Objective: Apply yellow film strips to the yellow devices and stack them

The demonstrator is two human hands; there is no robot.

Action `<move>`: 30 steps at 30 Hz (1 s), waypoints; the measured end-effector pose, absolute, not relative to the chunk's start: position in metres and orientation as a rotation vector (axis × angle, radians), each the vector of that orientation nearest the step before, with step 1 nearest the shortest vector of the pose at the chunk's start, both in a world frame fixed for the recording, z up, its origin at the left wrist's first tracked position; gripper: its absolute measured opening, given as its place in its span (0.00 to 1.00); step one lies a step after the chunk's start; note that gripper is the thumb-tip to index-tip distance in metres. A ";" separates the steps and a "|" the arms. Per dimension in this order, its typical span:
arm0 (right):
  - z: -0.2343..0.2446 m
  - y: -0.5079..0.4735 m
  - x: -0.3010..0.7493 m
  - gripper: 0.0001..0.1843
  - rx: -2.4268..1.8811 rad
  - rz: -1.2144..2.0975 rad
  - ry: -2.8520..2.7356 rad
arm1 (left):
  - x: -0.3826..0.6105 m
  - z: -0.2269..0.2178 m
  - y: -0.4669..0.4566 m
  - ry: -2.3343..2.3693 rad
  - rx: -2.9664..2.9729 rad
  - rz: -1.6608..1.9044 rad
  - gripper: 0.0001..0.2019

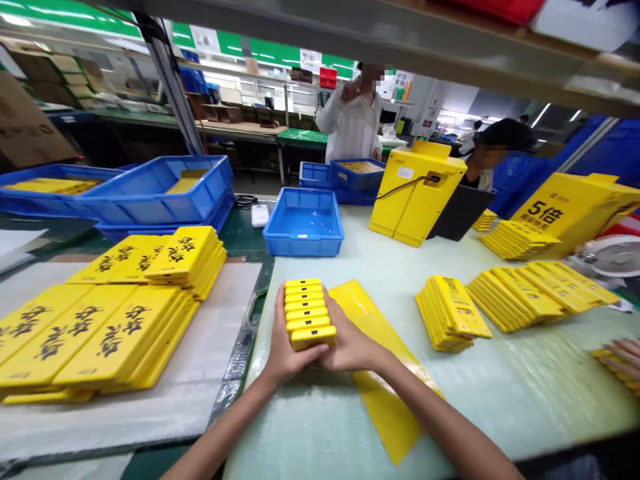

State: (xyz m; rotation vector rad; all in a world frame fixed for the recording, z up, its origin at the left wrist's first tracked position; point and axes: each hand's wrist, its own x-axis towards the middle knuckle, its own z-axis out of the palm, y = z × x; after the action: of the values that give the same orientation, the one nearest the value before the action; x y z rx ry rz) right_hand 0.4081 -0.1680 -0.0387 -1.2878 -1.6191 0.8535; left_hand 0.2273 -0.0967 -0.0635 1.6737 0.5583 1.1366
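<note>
We note the left hand and right hand clamped together on a stack of yellow flat units, one from each side, heels meeting at the near end. The stack sits just above the table, over a long yellow sheet. Its long axis runs straight ahead, away from the wearer, with each unit lying crosswise. Neither hand is clearly nearer: the stack sits between them, the right hand cupping its near corner.

Ahead of the hands is a blue plastic crate. To the right lie fanned rows of yellow units; to the left, on a white sheet, stacked yellow slabs. A co-worker's fingers enter at the right edge.

Writing: a yellow display stand reads "5倍", with smaller Chinese text below it that we cannot make out. The slabs carry black brush characters, too angled to read with confidence.
</note>
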 end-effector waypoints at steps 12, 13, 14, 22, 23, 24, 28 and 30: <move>-0.069 -0.243 0.487 0.11 -2.210 0.346 -1.171 | 0.227 -0.064 -0.097 0.564 1.821 1.130 0.66; -0.067 -0.242 0.483 0.10 -2.223 0.337 -1.160 | 0.227 -0.065 -0.096 0.578 1.837 1.126 0.67; -0.065 -0.242 0.478 0.09 -2.237 0.322 -1.145 | 0.227 -0.066 -0.096 0.590 1.853 1.123 0.67; -0.062 -0.239 0.415 0.12 -2.411 0.263 -1.124 | 0.225 -0.072 -0.092 0.572 1.848 1.109 0.68; -0.061 -0.239 0.410 0.12 -2.452 0.251 -1.138 | 0.225 -0.072 -0.092 0.568 1.849 1.107 0.68; -0.060 -0.239 0.407 0.11 -2.492 0.241 -1.159 | 0.225 -0.071 -0.092 0.564 1.850 1.104 0.68; -0.057 -0.238 0.399 0.07 -2.591 0.205 -1.250 | 0.225 -0.068 -0.093 0.555 1.852 1.109 0.68; -0.057 -0.237 0.399 0.08 -2.594 0.194 -1.272 | 0.225 -0.067 -0.093 0.561 1.858 1.109 0.67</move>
State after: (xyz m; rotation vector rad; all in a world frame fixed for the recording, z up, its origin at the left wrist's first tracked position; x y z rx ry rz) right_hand 0.3991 -0.2370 -0.0575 -2.5937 -1.2719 0.1943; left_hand 0.2253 -0.0932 -0.0668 1.8576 0.5607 1.1093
